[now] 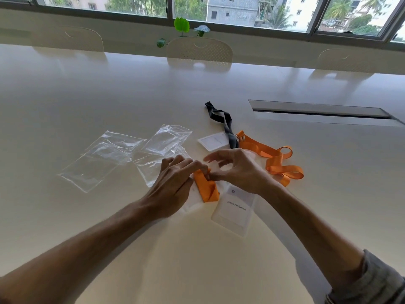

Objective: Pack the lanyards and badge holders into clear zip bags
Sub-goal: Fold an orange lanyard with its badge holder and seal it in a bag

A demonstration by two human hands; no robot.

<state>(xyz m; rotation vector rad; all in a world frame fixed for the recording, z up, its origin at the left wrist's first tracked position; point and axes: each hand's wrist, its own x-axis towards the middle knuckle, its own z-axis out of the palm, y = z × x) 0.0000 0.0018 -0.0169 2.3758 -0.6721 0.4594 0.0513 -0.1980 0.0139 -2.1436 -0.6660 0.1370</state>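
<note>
Between both grips: folded orange lanyard [206,188].

White table [131,88]; three chairs [199,50] behind; leafy plant [182,25]; possibly cable hatch [317,109].

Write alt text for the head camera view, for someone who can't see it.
Both hands, left hand and right hand, fold an orange lanyard over a white table. Clear zip bags lie left; a second orange lanyard and a black lanyard lie right.
</note>
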